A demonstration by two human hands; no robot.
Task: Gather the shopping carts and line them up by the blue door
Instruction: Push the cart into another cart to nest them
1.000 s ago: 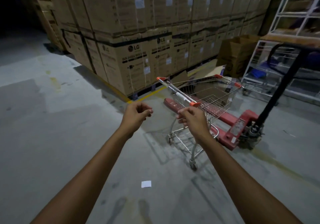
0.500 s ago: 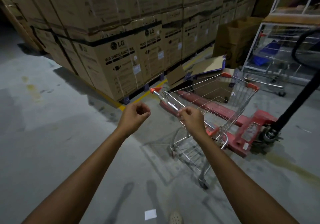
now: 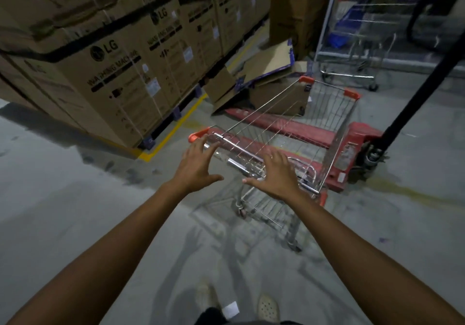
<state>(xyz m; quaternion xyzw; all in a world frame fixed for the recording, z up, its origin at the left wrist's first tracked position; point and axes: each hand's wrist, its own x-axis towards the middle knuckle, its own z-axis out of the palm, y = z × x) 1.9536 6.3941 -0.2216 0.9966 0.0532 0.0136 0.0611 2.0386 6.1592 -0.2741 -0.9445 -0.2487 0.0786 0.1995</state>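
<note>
Chrome wire shopping cart (image 3: 327, 128) with orange corner caps stands on the grey concrete floor (image 3: 75, 211) at centre, its handle (image 3: 236, 165) towards the near side and its basket pointing far-right

Left hand (image 3: 197, 166): fingers straight and spread apart, thumb out, poised over the left end of the handle beside the orange cap. It holds nothing. Contact between fingertips and bar cannot be confirmed

Right hand (image 3: 275, 176): fingers likewise splayed, palm down over the right part of the handle, gripping nothing. Contact cannot be confirmed

Red pallet jack (image 3: 357, 133) lies just beyond the cart, forks running left behind the basket, black tiller (image 3: 415, 93) rising to the far right

Stacked cardboard boxes (image 3: 113, 68) marked LG occupy the far left, bordered by a yellow floor line (image 3: 176, 133). Flattened cardboard (image 3: 266, 63) leans between the stack and the cart's far end. White rack (image 3: 327, 18) stands far right

Near edge: a pale shoe (image 3: 268, 308) and a white paper scrap (image 3: 230, 309) on the floor
</note>
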